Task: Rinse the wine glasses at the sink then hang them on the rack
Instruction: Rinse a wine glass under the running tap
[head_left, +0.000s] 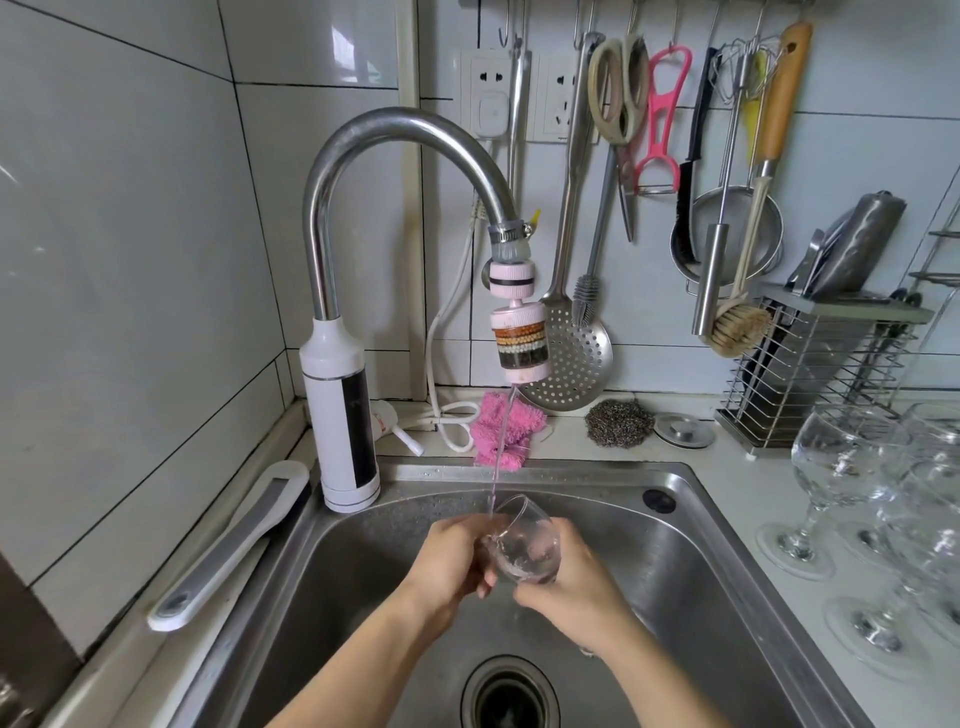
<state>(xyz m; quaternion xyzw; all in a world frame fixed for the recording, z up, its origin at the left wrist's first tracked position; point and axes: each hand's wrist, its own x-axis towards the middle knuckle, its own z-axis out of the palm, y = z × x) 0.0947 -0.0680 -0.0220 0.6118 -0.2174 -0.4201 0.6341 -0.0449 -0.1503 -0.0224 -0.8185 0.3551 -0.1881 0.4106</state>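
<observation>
Stainless steel walls of the sink (696, 566) slope down on every side toward the drain (511, 696), and both hands work over the middle of the basin, well apart from the left and right walls, with open basin all round them. The wine glass (524, 545) sits between them, tilted, its rim raised toward the back of the sink and meeting the thin stream of water (500, 457) that falls from the filter head (520, 340) of the curved faucet (405, 124). The left hand (452, 556) has its fingers curled against the left side of the bowl. The right hand (571, 579) wraps round the lower part of the bowl, fingers closed on the glass; the stem is hidden. At the basin's back edge lies a pink cloth (501, 431), with a steel scourer (618, 423) just beside it. On the counter (748, 499) to the right, near the sink's right edge, other wine glasses (841, 467) stand upright, crowded together.
</observation>
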